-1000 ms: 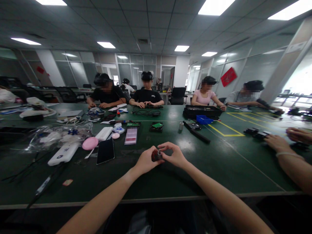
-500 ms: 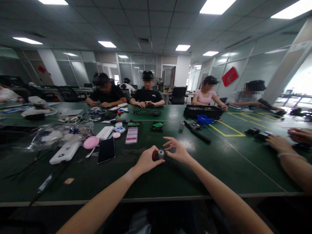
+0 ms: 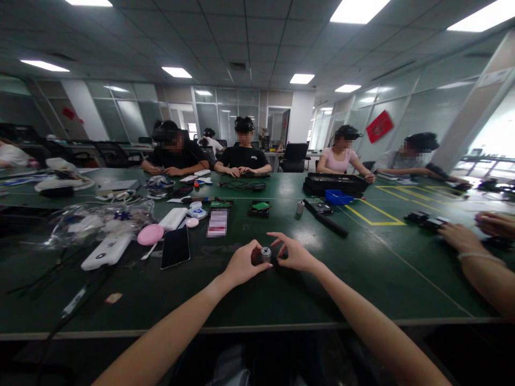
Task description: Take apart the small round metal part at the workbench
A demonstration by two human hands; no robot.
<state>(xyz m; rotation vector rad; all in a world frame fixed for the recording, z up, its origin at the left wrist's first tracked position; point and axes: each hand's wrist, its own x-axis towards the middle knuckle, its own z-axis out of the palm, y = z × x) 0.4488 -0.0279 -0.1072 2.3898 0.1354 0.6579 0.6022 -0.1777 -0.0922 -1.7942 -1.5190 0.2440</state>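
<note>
A small silver metal cylinder with dark spots on its top stands upright on the green table, in front of me. My left hand is curled around its left side, thumb along the near side and fingers behind. Just to the right of the cylinder is my right hand, its fingers apart in a loose curve and nothing between them. A small gap shows between those fingertips and the metal. A similar small cylinder stands farther back on the right.
Beyond my hands lie a green circuit board, a phone with a lit screen and a dark tablet. To the left are a pink round lid and a white device. A co-worker's hand rests at right.
My right hand has dropped slightly, and its fingers have bent more beside the cylinder. My left hand and the cylinder stay in place.
</note>
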